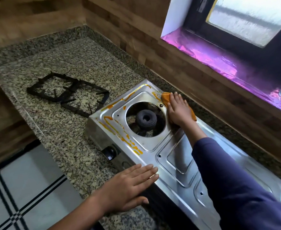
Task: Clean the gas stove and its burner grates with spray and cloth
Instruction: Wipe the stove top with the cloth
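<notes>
A steel gas stove (178,156) lies on the granite counter, streaked with orange-yellow smears along its left and far edges. Its left burner (145,119) sits bare in a round opening. My right hand (178,110) presses flat on an orange cloth (166,97) at the stove's far edge, right of that burner. My left hand (129,186) rests with straight fingers on the stove's front edge. Two black burner grates (66,92) lie overlapped on the counter to the left of the stove. No spray bottle is in view.
The speckled granite counter (73,138) runs left and forward to an edge above a white tiled floor (25,196). A wood-panelled wall (169,52) backs the stove, with a window ledge (219,60) lit purple. A black knob (110,152) sits on the stove's front.
</notes>
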